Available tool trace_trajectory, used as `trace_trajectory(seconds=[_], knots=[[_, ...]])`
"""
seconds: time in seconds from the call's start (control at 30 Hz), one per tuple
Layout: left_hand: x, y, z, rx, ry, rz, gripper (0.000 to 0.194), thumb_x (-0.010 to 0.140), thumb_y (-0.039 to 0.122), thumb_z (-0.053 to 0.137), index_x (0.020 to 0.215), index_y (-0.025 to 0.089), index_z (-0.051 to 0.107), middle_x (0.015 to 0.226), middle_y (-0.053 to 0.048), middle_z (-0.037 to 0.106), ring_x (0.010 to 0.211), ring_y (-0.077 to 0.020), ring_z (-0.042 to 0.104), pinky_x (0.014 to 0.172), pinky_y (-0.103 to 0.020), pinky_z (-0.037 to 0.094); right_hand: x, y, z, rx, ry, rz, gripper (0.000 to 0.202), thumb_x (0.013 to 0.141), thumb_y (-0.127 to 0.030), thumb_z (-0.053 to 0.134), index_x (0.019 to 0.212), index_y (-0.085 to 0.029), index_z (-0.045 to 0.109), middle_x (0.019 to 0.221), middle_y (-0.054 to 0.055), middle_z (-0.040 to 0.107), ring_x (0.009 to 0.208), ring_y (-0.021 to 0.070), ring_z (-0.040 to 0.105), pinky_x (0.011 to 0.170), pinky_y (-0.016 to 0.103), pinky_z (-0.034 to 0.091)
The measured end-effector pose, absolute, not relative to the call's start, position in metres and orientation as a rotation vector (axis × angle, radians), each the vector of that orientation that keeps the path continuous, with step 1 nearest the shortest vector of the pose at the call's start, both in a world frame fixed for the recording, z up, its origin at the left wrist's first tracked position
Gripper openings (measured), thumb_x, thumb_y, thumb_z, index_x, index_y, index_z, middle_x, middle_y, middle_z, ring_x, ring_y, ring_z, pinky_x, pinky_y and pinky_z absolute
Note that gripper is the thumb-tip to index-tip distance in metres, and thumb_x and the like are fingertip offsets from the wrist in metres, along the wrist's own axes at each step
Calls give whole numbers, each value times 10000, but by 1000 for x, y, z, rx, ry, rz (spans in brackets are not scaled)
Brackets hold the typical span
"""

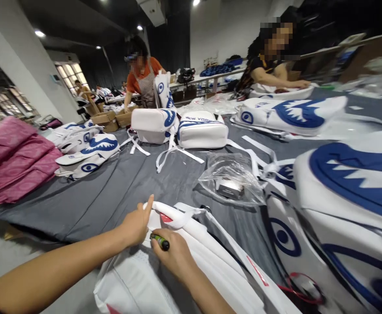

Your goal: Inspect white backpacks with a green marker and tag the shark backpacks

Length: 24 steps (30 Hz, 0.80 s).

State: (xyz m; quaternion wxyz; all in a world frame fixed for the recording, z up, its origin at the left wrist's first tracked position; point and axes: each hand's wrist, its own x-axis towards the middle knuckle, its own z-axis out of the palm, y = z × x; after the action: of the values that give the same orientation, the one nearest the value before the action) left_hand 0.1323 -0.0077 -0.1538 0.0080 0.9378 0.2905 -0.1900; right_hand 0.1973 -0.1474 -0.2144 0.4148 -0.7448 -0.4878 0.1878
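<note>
A white backpack [207,253] lies in front of me, its straps and padded back panel turned up and a red patch near its top. My left hand [136,224] is closed on the bag's top left edge, thumb raised, with some fingers hidden. My right hand [176,253] is closed around a small green-and-black handled tool [160,241] and rests against the bag just below the red patch. The tool's working end is hidden, so its exact kind does not show. A white strap [233,244] runs down the bag's right side.
White-and-blue backpacks [351,183] crowd the right side; others [154,124] stand farther back. A clear plastic bag [232,181] sits on the grey table cover [112,196]. Pink fabric pieces [17,161] are piled left. Two co-workers [145,74] [272,65] handle bags across the table.
</note>
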Motion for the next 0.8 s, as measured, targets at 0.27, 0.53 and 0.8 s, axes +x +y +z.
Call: trace_trajectory(seconds=[0.27,0.53,0.8], knots=[[135,4,-165,2936,825,-602,995,829,131,574,1578,177,-79,1266,-212,505,1003,-302,674,785,-359,514,189,-144,-216,-1984,-1217,367,120,857,-238,592,906,-229,701,855,22,746,811,178,679,737,250,420],[135,10,-172,2947,840,-609,1025,843,217,597,1574,196,-122,1297,-233,484,972,-314,684,764,-380,521,183,-139,-215,-2040,-1257,327,163,849,-241,580,950,-249,707,866,11,764,802,184,698,689,262,405],[138,8,-171,3065,782,-653,1084,777,190,621,1562,83,-120,1188,-234,521,924,-331,691,765,-408,518,183,-136,-213,-2068,-1236,319,139,869,-282,582,778,-222,669,789,1,756,729,155,683,634,243,374]])
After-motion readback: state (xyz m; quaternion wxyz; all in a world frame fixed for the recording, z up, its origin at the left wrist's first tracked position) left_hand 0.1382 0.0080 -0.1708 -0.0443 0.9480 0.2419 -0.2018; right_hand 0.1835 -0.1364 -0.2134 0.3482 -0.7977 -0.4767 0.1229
